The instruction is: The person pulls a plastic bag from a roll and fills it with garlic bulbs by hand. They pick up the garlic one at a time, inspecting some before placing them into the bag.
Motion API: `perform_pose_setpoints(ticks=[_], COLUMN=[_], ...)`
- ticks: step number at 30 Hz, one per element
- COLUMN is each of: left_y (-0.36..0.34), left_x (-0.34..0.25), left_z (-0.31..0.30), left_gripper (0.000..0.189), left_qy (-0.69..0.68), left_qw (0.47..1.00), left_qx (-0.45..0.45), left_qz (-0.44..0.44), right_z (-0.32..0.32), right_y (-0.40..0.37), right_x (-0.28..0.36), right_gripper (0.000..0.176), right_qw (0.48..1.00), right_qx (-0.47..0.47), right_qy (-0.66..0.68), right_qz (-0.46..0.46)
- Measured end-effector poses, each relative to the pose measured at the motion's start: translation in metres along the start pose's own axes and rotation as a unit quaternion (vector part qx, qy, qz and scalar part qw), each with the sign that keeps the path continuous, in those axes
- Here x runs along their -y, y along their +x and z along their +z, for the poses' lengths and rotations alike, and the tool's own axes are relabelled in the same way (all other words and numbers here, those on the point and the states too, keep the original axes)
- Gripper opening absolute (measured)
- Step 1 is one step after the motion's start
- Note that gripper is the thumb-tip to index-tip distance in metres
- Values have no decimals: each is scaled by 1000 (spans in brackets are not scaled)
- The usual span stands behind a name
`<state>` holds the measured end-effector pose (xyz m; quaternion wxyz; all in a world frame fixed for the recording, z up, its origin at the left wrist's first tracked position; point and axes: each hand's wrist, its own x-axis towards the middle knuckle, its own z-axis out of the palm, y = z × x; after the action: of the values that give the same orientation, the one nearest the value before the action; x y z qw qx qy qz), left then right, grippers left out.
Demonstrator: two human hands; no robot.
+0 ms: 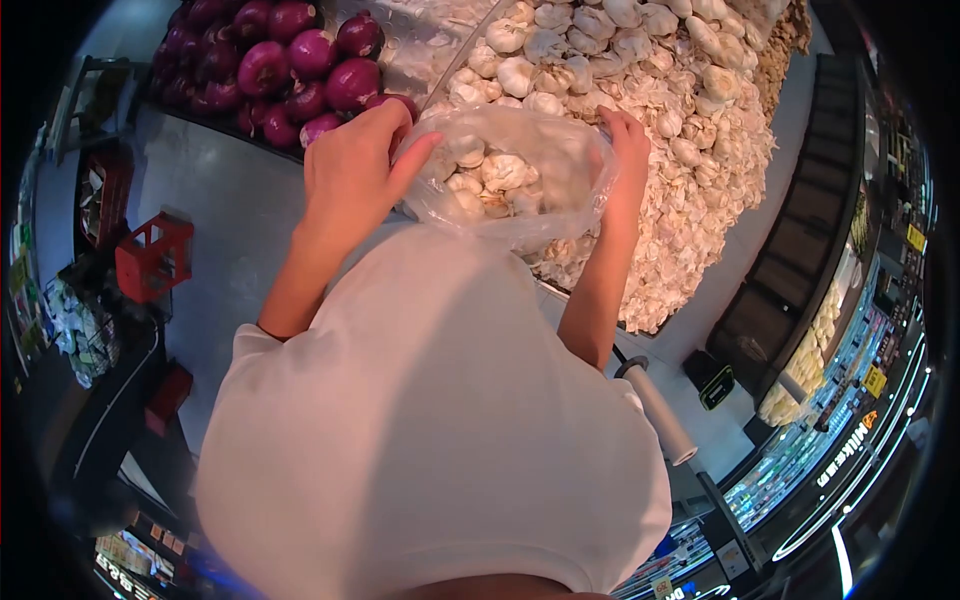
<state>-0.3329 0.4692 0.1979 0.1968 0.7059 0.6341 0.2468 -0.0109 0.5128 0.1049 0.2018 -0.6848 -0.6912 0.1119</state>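
Nearest to you is your own white shirt [440, 430], which fills the lower middle of the view. Just beyond it, your two hands carry a clear plastic bag [572, 150], with its mouth open toward you. Your left hand [362, 160] is closed on the left edge of the bag, with the thumb on the near side and the fingers bent. Your right hand [622, 145] is at the right edge, its fingers and thumb pinching the thin film; the thumb is seen through the plastic, so its exact contact is not clear. Inside the bag lie several garlic bulbs [505, 172]; I cannot count them well.

Beside your right forearm there is a white roll [660, 415]. Beyond the bag and to its right spreads a big garlic heap [690, 100], with whole bulbs at the far part and many small pale pieces nearer. To the left of it, beyond your left hand, red onions [290, 70] are piled, and a shiny pale surface [420, 35] lies between the two. Farther, on the left, a red crate [155, 258] is above the grey floor [215, 230]. On the far right, lit shelves [800, 450] curve along the edge.
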Motion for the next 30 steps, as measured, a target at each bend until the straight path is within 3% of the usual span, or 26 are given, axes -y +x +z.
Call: perform_pose_setpoints(ticks=[4, 7, 10, 12, 15, 17, 20, 23, 26, 30], left_y=[-4, -3, -2, 0, 2, 4, 6, 6, 6, 4], left_x=[5, 5, 7, 10, 8, 3, -4, -9, -6, -5], left_z=[2, -2, -2, 2, 9, 11, 10, 10, 9, 9], left_gripper=[30, 32, 34, 35, 37, 40, 39, 38, 37, 37], left_qy=[-41, -122, -233, -317, -429, -478, -517, -516, -522, -538], left_qw=[999, 991, 969, 943, 893, 864, 836, 839, 840, 831], left_qx=[6, 34, 64, 81, 106, 117, 153, 152, 127, 118], left_qz=[-18, -47, -53, -57, -83, -103, -101, -83, -79, -84], right_z=[4, 4, -11, -27, -57, -68, -70, -28, -4, -9], right_y=[2, 4, 3, -5, -31, -50, -51, -56, -52, -50], right_x=[-6, 0, 20, 31, 61, 86, 131, 148, 146, 146], right_gripper=[32, 31, 28, 28, 30, 35, 39, 38, 42, 43], right_qw=[1000, 996, 970, 905, 827, 843, 881, 829, 865, 893], right_qx=[-10, -82, -126, -111, -43, 33, 226, 291, 234, 220], right_qy=[-16, 8, 173, 385, 554, 537, 396, 476, 436, 382], right_qz=[0, 46, 114, 142, 88, 8, -129, -28, -84, -88])
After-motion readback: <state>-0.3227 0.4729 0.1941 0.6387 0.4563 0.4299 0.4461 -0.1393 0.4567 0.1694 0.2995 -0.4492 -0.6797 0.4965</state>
